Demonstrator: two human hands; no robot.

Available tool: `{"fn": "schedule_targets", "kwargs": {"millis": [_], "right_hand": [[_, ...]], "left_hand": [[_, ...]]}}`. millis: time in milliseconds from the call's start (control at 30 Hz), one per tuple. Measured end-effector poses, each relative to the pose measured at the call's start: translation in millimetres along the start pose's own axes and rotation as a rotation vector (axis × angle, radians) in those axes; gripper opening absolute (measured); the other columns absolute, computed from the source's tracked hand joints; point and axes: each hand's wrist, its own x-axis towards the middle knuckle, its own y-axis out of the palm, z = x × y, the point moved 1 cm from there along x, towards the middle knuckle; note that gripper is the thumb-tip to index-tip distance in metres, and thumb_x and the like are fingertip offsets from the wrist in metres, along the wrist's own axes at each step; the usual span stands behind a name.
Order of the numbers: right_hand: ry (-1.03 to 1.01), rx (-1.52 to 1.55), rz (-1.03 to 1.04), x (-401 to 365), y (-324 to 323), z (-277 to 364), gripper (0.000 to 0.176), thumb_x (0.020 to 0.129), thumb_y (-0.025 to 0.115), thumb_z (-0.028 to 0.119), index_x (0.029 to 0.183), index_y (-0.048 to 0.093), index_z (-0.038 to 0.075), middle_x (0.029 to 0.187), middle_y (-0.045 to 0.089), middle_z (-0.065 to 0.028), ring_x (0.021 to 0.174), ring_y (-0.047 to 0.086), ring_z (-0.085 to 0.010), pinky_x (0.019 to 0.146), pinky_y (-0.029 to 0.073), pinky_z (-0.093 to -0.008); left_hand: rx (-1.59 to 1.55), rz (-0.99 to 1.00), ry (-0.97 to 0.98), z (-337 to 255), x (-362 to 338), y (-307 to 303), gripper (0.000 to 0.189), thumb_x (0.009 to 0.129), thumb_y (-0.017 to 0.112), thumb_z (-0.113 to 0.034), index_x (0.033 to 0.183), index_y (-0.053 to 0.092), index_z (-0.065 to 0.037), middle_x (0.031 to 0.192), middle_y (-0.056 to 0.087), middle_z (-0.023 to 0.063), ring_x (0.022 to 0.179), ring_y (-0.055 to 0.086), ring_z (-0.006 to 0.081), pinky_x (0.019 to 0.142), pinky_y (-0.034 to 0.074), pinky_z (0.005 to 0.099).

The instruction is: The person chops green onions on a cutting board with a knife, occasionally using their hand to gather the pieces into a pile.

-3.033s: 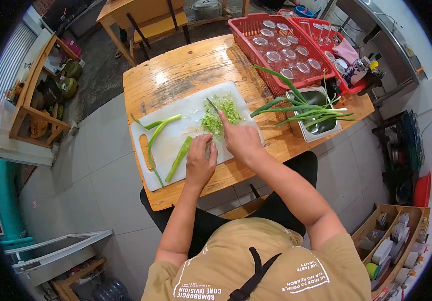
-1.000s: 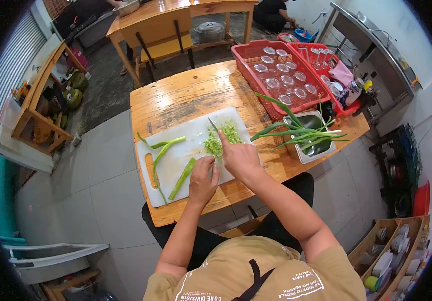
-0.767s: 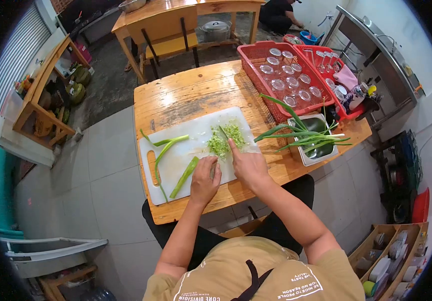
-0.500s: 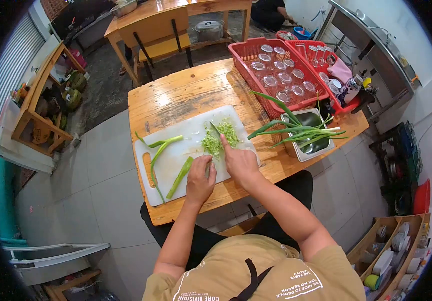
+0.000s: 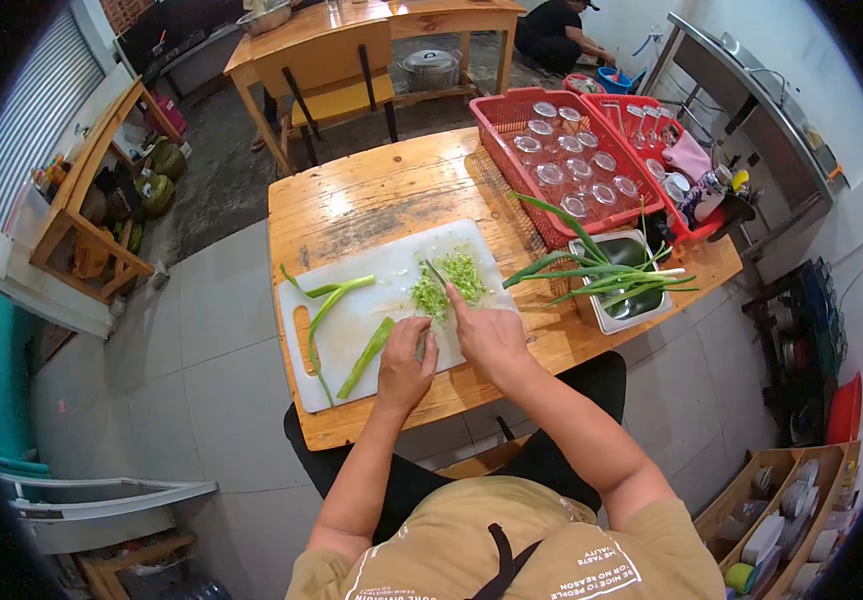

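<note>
On a white cutting board point(image 5: 351, 318) lies a mound of finely chopped green onion point(image 5: 448, 280). My right hand point(image 5: 491, 337) is closed round a knife point(image 5: 435, 272), its index finger stretched along the top and its blade among the chopped bits. Just left of it, my left hand point(image 5: 407, 362) has its fingers curled in at the mound's near edge; anything between the fingertips is hidden. A thick green stalk piece point(image 5: 364, 358) lies right beside the left hand. Farther left rests a longer, bent green onion stalk point(image 5: 329, 300).
Whole green onions point(image 5: 616, 268) lie across a metal container point(image 5: 606, 322) at the right. Behind it stand a red crate point(image 5: 511, 150) of upturned glasses and a second red basket point(image 5: 696, 232). A chair point(image 5: 326, 75) is beyond the wooden table point(image 5: 371, 190). Another person point(image 5: 551, 40) crouches at the back.
The view has shifted slightly, so the table and board sit a little lower and farther right. More of the person at the back shows. Both hands keep nearly the same place over the board.
</note>
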Motion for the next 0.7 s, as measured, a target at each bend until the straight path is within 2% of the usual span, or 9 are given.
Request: {"fn": "schedule_targets", "kwargs": {"millis": [67,133,333,433,467,533,567,633,700], "right_hand": [[0.031,0.007,0.084,-7.4,-3.4,-0.4,0.067,0.091,0.058,0.011,0.157,0.046,0.007,0.073,0.073,-0.0101,0.066,0.072,-0.0292,0.059,0.055,-0.0439],[-0.009,-0.023,-0.001,-8.0,1.4,-1.2,0.068,0.093,0.059,0.017,0.158,0.045,0.012,0.067,0.071,-0.0100,0.058,0.070,-0.0281,0.055,0.052,-0.0454],[-0.032,0.009,-0.123,40.1,16.0,-3.0,0.066,0.092,0.058,0.016,0.157,0.047,0.010,0.067,0.071,-0.0102,0.059,0.070,-0.0284,0.054,0.052,-0.0446],[-0.023,-0.012,-0.166,22.1,28.5,-7.8,0.066,0.092,0.059,0.015,0.156,0.048,0.009,0.068,0.071,-0.0107,0.060,0.070,-0.0288,0.056,0.052,-0.0445],[-0.035,-0.013,-0.163,14.4,14.6,-2.0,0.066,0.092,0.059,0.015,0.156,0.048,0.009,0.068,0.071,-0.0107,0.060,0.070,-0.0288,0.056,0.052,-0.0445],[0.032,-0.007,0.068,-4.0,-9.0,3.5,0.067,0.091,0.060,0.015,0.156,0.048,0.008,0.068,0.071,-0.0104,0.060,0.070,-0.0291,0.058,0.053,-0.0439],[0.045,-0.007,0.071,-3.7,-6.8,2.0,0.067,0.091,0.060,0.015,0.156,0.048,0.008,0.068,0.071,-0.0104,0.060,0.070,-0.0291,0.058,0.053,-0.0439],[-0.006,0.021,-0.091,3.2,-0.5,-2.3,0.067,0.090,0.061,0.014,0.156,0.048,0.009,0.068,0.070,-0.0101,0.059,0.069,-0.0299,0.060,0.054,-0.0432],[0.018,0.017,-0.107,15.9,15.9,-15.7,0.068,0.090,0.060,0.014,0.156,0.048,0.010,0.067,0.070,-0.0103,0.059,0.069,-0.0303,0.060,0.054,-0.0435]], "left_hand": [[-0.008,-0.003,0.002,-0.3,-0.4,1.9,0.022,0.092,0.066,-0.002,0.114,0.062,-0.001,0.107,0.066,0.0188,0.102,0.065,0.0388,0.090,0.053,0.0460],[-0.003,-0.001,0.011,-0.5,1.4,3.2,0.022,0.092,0.066,-0.003,0.114,0.063,0.000,0.106,0.067,0.0189,0.101,0.065,0.0388,0.090,0.053,0.0458],[0.014,0.011,0.025,0.3,-0.4,2.4,0.019,0.094,0.065,-0.003,0.113,0.063,0.001,0.109,0.067,0.0207,0.101,0.066,0.0390,0.091,0.054,0.0440],[-0.006,-0.001,-0.012,1.7,-2.8,3.1,0.021,0.093,0.065,-0.003,0.113,0.063,0.000,0.108,0.067,0.0186,0.102,0.066,0.0384,0.090,0.054,0.0456],[-0.003,-0.011,-0.019,1.5,-1.7,1.2,0.021,0.093,0.065,-0.003,0.113,0.063,0.000,0.108,0.067,0.0186,0.102,0.066,0.0384,0.090,0.054,0.0456],[-0.020,0.017,-0.029,-0.7,-0.6,0.9,0.021,0.093,0.066,-0.003,0.114,0.063,0.001,0.108,0.068,0.0189,0.103,0.066,0.0386,0.091,0.054,0.0457],[-0.027,0.028,-0.027,0.4,-1.1,3.9,0.021,0.093,0.066,-0.003,0.114,0.063,0.001,0.108,0.068,0.0189,0.103,0.066,0.0386,0.091,0.054,0.0457],[0.018,-0.005,-0.003,4.4,-1.1,7.8,0.020,0.094,0.065,-0.003,0.114,0.063,0.002,0.110,0.067,0.0199,0.101,0.067,0.0374,0.091,0.055,0.0434],[0.033,-0.016,0.030,3.3,-0.2,9.3,0.020,0.094,0.065,-0.003,0.114,0.063,0.001,0.110,0.067,0.0198,0.102,0.067,0.0371,0.091,0.055,0.0431]]}}
